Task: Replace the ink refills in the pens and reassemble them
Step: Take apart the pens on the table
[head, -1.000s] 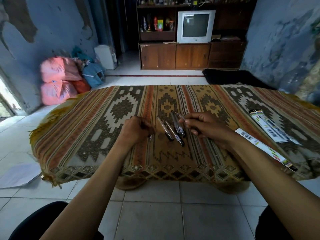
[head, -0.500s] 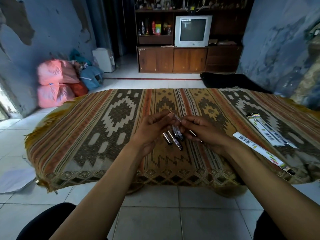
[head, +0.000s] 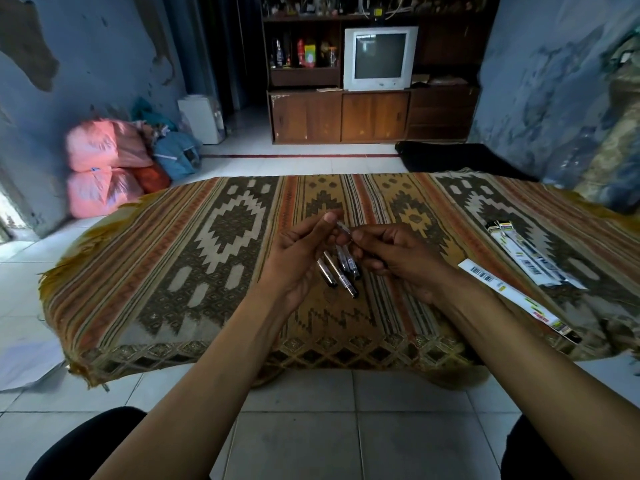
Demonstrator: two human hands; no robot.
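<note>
Both hands pinch one pen (head: pixel 343 229) | left hand (head: pixel 300 251) palm-up | right hand (head: pixel 394 255) curled | spare pens (head: pixel 341 271) mid-cloth (head: pixel 173 271)

Both hands meet over a patterned cloth.
The left hand (head: pixel 304 247) and right hand (head: pixel 391 258) pinch one clear pen (head: pixel 343 229), apparently by its ends; four pens (head: pixel 341 271) lie below, refill packets (head: pixel 530 261) far right.
</note>
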